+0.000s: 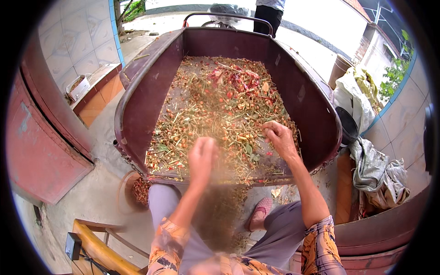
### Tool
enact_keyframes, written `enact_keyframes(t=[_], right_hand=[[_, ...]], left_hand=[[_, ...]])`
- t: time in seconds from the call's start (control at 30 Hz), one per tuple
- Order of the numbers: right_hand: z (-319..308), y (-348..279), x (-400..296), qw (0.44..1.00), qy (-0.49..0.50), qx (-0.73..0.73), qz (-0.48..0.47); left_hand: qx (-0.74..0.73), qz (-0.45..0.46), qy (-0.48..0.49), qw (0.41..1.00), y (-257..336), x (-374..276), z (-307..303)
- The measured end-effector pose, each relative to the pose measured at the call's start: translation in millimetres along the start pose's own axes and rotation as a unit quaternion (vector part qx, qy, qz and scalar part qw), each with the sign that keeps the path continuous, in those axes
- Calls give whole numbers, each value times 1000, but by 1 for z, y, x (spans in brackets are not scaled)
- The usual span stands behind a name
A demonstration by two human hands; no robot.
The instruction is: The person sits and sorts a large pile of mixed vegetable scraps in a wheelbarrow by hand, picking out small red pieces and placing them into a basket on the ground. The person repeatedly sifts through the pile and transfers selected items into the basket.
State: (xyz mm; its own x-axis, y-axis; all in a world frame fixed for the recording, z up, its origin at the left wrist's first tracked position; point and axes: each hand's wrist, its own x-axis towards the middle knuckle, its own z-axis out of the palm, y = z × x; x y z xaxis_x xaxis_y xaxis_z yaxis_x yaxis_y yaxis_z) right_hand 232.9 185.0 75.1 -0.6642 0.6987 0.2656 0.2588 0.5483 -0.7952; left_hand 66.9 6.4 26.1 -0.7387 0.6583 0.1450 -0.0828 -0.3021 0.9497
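Observation:
A dark maroon metal cart bed (220,37) spreads out before me, its floor covered by a loose layer of dried stems, leaves and small red and orange bits (192,120). Over the near part of this plant matter is my left hand (202,151), blurred, with its fingers curled; whether anything is in it cannot be told. My right hand (276,135) is low over the right part of the layer, thumb and fingers bent together, and what lies between them is not clear. Redder pieces (237,79) are gathered towards the back of the bed. A brownish blur hangs between my forearms.
Below the cart's left corner stands a round container of red pieces (141,190). A wooden chair (99,251) is at the lower left. Sacks (371,168) and a black bucket (345,125) lie on the right. Beyond the cart stands a person (268,17).

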Motion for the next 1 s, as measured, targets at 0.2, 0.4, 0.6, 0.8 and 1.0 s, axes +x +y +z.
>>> enact_keyframes(t=[0.2, 0.4, 0.6, 0.8, 1.0], right_hand=[[24, -19, -17, 985, -174, -17, 4], [18, -5, -11, 982, -38, -149, -106], [35, -21, -35, 954, -154, -227, -121], [30, -8, -32, 966, -137, -181, -121], [22, -25, -24, 974, -156, 144, 80]], left_hand=[[241, 120, -155, 951, 5, -16, 6], [488, 306, -124, 808, -17, -13, 9], [469, 314, -18, 825, -2, -9, 4], [97, -2, -78, 992, 1, -19, 15], [-101, -244, -143, 954, 4, -27, 19]])
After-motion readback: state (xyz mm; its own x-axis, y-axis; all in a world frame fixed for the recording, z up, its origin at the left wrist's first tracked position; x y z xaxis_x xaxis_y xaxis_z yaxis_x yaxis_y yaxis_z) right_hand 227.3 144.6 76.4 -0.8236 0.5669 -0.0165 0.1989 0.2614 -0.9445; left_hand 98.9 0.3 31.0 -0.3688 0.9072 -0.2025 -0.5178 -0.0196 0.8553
